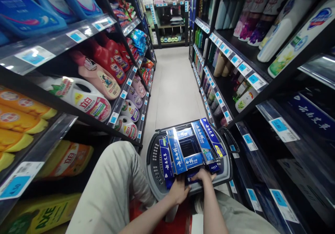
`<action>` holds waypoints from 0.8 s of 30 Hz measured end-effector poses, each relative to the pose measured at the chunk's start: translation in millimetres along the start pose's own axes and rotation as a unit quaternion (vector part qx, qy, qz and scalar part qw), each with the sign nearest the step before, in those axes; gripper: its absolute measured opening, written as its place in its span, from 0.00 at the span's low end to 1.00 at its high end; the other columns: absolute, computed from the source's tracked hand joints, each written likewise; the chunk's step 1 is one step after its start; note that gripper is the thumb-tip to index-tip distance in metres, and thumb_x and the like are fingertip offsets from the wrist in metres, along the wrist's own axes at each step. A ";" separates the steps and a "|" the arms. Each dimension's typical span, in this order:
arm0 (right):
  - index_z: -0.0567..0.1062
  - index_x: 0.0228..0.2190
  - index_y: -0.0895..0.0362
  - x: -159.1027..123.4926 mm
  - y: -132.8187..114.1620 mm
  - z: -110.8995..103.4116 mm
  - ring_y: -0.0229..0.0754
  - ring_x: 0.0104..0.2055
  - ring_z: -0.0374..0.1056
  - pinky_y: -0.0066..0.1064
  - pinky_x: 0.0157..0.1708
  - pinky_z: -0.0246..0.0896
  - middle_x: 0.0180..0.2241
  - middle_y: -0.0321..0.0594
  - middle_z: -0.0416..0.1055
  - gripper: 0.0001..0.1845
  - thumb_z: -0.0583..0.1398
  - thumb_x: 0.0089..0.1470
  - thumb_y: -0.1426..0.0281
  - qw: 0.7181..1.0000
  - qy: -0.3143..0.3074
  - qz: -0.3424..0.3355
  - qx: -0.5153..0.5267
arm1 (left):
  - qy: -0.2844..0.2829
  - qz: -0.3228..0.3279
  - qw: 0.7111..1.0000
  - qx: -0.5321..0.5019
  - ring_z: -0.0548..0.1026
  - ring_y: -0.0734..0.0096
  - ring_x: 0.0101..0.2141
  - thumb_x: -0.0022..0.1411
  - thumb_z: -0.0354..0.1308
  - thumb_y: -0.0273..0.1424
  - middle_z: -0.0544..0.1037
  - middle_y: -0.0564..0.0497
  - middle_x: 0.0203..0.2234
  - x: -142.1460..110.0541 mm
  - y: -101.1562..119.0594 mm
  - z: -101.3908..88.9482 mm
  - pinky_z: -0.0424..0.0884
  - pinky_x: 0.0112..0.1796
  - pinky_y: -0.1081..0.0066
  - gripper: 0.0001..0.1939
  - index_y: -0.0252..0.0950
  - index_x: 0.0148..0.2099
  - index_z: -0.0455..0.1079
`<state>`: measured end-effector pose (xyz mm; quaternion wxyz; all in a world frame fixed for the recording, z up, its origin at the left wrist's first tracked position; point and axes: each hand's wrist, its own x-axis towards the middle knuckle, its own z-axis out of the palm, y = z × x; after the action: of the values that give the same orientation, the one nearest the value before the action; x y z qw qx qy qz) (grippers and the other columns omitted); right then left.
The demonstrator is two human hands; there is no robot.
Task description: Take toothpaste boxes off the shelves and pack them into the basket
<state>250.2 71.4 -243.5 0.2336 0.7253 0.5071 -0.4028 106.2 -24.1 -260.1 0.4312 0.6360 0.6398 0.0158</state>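
Note:
A dark grey shopping basket (155, 171) sits on the floor between my knees. It is filled with several long blue toothpaste boxes (176, 153) standing on end around a gap. My left hand (178, 191) grips the near ends of the boxes at the basket's front rim. My right hand (203, 175) is curled over a blue box (195, 178) lying at the near edge. Both hands have their fingers closed on the boxes.
A narrow shop aisle runs ahead with pale floor (175, 87). Left shelves (78, 35) hold detergent jugs (89, 103). Right shelves (235, 61) hold bottles, and lower dark shelves (288, 146) carry blue price tags. A far shelf unit (170, 21) closes the aisle.

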 end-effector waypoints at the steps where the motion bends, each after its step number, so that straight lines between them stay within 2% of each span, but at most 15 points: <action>1: 0.65 0.54 0.59 -2.3 0.6 -3.5 0.57 0.59 0.57 0.47 0.54 0.51 0.54 0.54 0.66 0.49 0.70 0.29 0.59 1.000 -0.008 -0.013 0.002 | -0.002 0.003 1.000 -0.004 0.47 0.52 0.64 0.60 0.47 0.42 0.51 0.36 0.64 -3.5 0.3 -1.0 0.42 0.63 0.60 0.36 0.23 0.64 0.50; 5: 0.74 0.42 0.57 -29.0 0.6 -24.0 0.54 0.55 0.63 0.47 0.56 0.45 0.49 0.48 0.72 0.32 0.70 0.30 0.61 0.998 -0.031 -0.062 -0.004 | -0.029 0.001 0.999 -0.025 0.41 0.53 0.65 0.58 0.48 0.40 0.44 0.35 0.66 -25.6 13.5 -13.5 0.40 0.64 0.59 0.41 0.20 0.66 0.43; 7: 0.74 0.40 0.57 -54.7 3.6 -38.9 0.54 0.53 0.64 0.49 0.56 0.44 0.47 0.49 0.73 0.31 0.70 0.29 0.62 0.996 -0.019 -0.078 -0.025 | -0.042 0.004 0.998 -0.038 0.41 0.55 0.65 0.57 0.49 0.38 0.44 0.36 0.66 -41.0 26.2 -27.0 0.39 0.64 0.58 0.41 0.21 0.66 0.41; 10: 0.72 0.40 0.60 -102.5 21.8 -63.9 0.56 0.50 0.66 0.46 0.51 0.53 0.44 0.51 0.73 0.33 0.70 0.27 0.66 0.992 0.016 -0.110 -0.059 | -0.058 0.027 0.996 -0.056 0.46 0.58 0.64 0.55 0.52 0.37 0.50 0.41 0.65 -67.9 45.4 -54.7 0.39 0.64 0.56 0.39 0.29 0.66 0.46; 11: 0.72 0.39 0.60 -118.3 31.7 -71.5 0.56 0.48 0.67 0.42 0.46 0.57 0.43 0.50 0.73 0.32 0.70 0.25 0.68 0.989 0.022 -0.135 -0.049 | -0.065 0.033 0.996 -0.057 0.46 0.57 0.64 0.53 0.55 0.36 0.52 0.42 0.65 -77.3 50.3 -64.3 0.39 0.64 0.55 0.40 0.32 0.66 0.48; 13: 0.72 0.36 0.57 -145.6 54.2 -83.9 0.51 0.44 0.68 0.33 0.39 0.59 0.40 0.43 0.73 0.29 0.69 0.25 0.70 0.975 0.017 -0.220 0.011 | -0.079 0.034 0.995 -0.054 0.46 0.53 0.64 0.45 0.62 0.37 0.53 0.42 0.64 -96.0 56.9 -81.3 0.40 0.63 0.53 0.45 0.34 0.65 0.52; 15: 0.72 0.36 0.54 -164.5 75.3 -91.0 0.47 0.42 0.68 0.30 0.38 0.59 0.39 0.37 0.72 0.28 0.68 0.26 0.71 0.947 -0.014 -0.309 0.082 | -0.112 0.041 0.990 -0.076 0.50 0.47 0.62 0.36 0.68 0.37 0.56 0.39 0.63 -113.8 59.3 -92.4 0.45 0.62 0.52 0.52 0.34 0.64 0.53; 16: 0.72 0.37 0.53 -170.4 83.9 -92.6 0.47 0.42 0.67 0.30 0.39 0.59 0.39 0.36 0.72 0.28 0.67 0.27 0.70 0.931 -0.030 -0.346 0.112 | -0.140 0.050 0.983 -0.112 0.55 0.47 0.60 0.35 0.69 0.39 0.59 0.40 0.61 -121.9 59.4 -95.3 0.49 0.61 0.53 0.53 0.35 0.63 0.54; 18: 0.73 0.38 0.51 -175.9 96.6 -92.9 0.48 0.43 0.67 0.31 0.42 0.60 0.39 0.37 0.71 0.28 0.67 0.28 0.70 0.903 -0.058 -0.396 0.156 | -0.206 0.059 0.949 -0.229 0.65 0.53 0.55 0.39 0.68 0.43 0.67 0.45 0.57 -135.3 57.4 -96.5 0.57 0.58 0.57 0.45 0.40 0.60 0.58; 20: 0.74 0.38 0.49 -174.7 105.3 -91.1 0.50 0.44 0.66 0.32 0.44 0.60 0.41 0.39 0.71 0.28 0.68 0.28 0.71 0.882 -0.074 -0.424 0.190 | -0.272 0.023 0.897 -0.349 0.72 0.60 0.48 0.41 0.68 0.44 0.75 0.51 0.47 -143.0 52.7 -93.9 0.64 0.54 0.61 0.36 0.43 0.53 0.65; 22: 0.74 0.40 0.48 -168.8 112.3 -89.0 0.51 0.46 0.66 0.33 0.46 0.59 0.42 0.40 0.70 0.29 0.67 0.29 0.72 0.866 -0.079 -0.437 0.230 | -0.314 -0.050 0.851 -0.419 0.75 0.64 0.39 0.35 0.71 0.42 0.77 0.54 0.36 -143.0 44.8 -91.2 0.70 0.46 0.63 0.31 0.41 0.44 0.70; 24: 0.73 0.43 0.48 -159.3 117.9 -86.6 0.52 0.48 0.65 0.34 0.47 0.60 0.46 0.41 0.69 0.31 0.66 0.30 0.73 0.860 -0.068 -0.418 0.284 | -0.309 -0.116 0.817 -0.473 0.74 0.68 0.31 0.28 0.74 0.37 0.76 0.56 0.30 -134.9 34.7 -90.2 0.74 0.36 0.65 0.30 0.38 0.37 0.69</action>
<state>363.4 4.6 -71.8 -0.1391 0.4512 0.6091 -0.6372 58.0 -81.5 -112.1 0.8526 0.2460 0.4558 0.0689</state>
